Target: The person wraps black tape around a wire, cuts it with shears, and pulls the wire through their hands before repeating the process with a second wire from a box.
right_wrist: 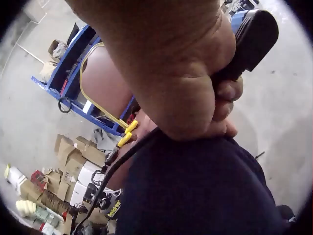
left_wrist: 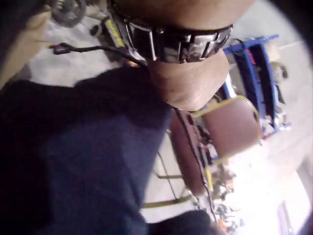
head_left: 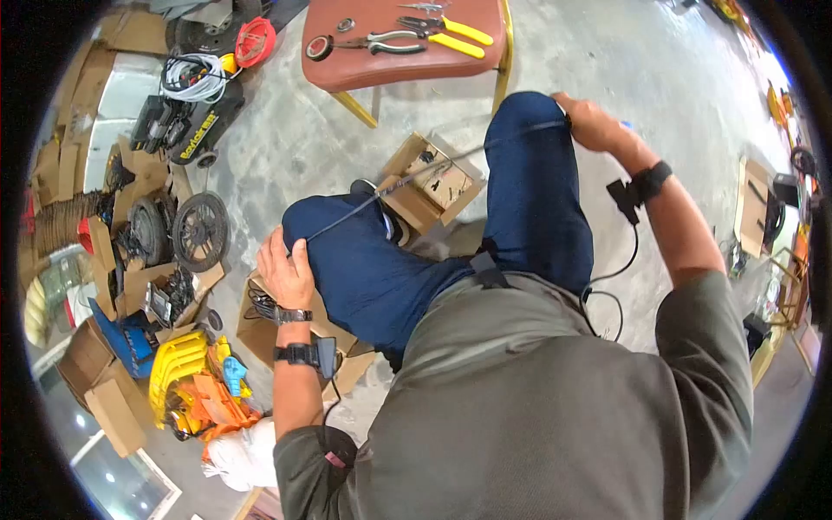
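A long dark cable (head_left: 347, 215) stretches across both knees of the seated person, from one hand to the other. My left hand (head_left: 286, 277) rests at the left knee and holds the cable by the thumb. Beyond that hand, the cable's tip (left_wrist: 62, 48) with thin coloured wires sticks out. At the right knee, my right hand (head_left: 598, 126) has its fingers curled round a black end piece (right_wrist: 254, 41), with a bit of blue behind it. From under this hand the cable runs down to the left in the right wrist view.
Ahead stands a chair with a brown seat (head_left: 416, 74), bearing yellow-handled pliers (head_left: 468, 35), grey-handled pliers (head_left: 394, 48) and a tape roll (head_left: 319, 48). An opened cardboard box (head_left: 407, 212) lies between the feet. Wheels (head_left: 200, 231), boxes and yellow parts (head_left: 173, 368) crowd the left floor.
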Available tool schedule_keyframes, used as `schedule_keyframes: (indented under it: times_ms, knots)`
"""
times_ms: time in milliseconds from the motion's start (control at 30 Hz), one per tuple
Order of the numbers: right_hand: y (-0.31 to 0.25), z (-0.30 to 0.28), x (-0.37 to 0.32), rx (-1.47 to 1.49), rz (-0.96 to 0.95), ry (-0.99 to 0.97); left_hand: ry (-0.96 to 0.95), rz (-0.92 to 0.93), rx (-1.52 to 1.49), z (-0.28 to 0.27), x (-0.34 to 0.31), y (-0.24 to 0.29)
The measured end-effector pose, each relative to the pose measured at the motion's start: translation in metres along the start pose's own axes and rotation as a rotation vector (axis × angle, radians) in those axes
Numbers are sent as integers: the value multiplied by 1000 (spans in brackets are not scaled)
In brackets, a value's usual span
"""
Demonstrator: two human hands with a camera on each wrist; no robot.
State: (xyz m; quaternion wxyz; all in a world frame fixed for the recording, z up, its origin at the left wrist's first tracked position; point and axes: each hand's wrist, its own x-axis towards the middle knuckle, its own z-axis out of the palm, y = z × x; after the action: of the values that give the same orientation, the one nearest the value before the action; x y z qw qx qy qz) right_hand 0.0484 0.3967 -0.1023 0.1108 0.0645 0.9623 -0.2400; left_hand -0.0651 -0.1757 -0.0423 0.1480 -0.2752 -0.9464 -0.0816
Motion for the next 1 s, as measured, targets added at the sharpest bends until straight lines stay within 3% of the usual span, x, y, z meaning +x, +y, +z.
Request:
schedule_keyframes:
  times_ms: [100, 167, 233, 300, 333, 467, 600, 733, 833, 900, 933, 1000]
  knots:
    - [-19, -15, -8, -78, 52, -41, 91, 193, -183, -25, 28, 69]
    - [-26, -16, -10, -110, 106, -42, 116, 258, -244, -13, 41, 110]
    - [-19, -7, -11, -89, 61, -6, -50, 294, -329, 4, 52, 130]
    - [-18, -6, -12, -58, 31, 28, -95, 147, -576, 17, 51, 153]
    - [-19, -6, -13, -42, 19, 46, -25, 154, -564, 24, 50, 157]
    - [-18, -18, -19, -39, 71, -34, -106, 35, -702, 14, 46, 162]
    - [-67, -50, -29, 13, 131, -85, -341, -47, -849, -9, 46, 153]
    - [-84, -24, -23, 4, -165, 99, -442, -107, -929, -31, 50, 136]
    - [-121, -7, -25, 192, -499, 216, -471, -137, -916, -56, 57, 140]
    - [-157, 0, -30, 354, -589, 294, -444, -135, -918, -65, 60, 137]
    - [-168, 5, -29, 360, -736, 414, -417, -137, -922, -70, 60, 136]
    - [-180, -1, -34, 303, -753, 372, -358, -84, -867, -81, 61, 132]
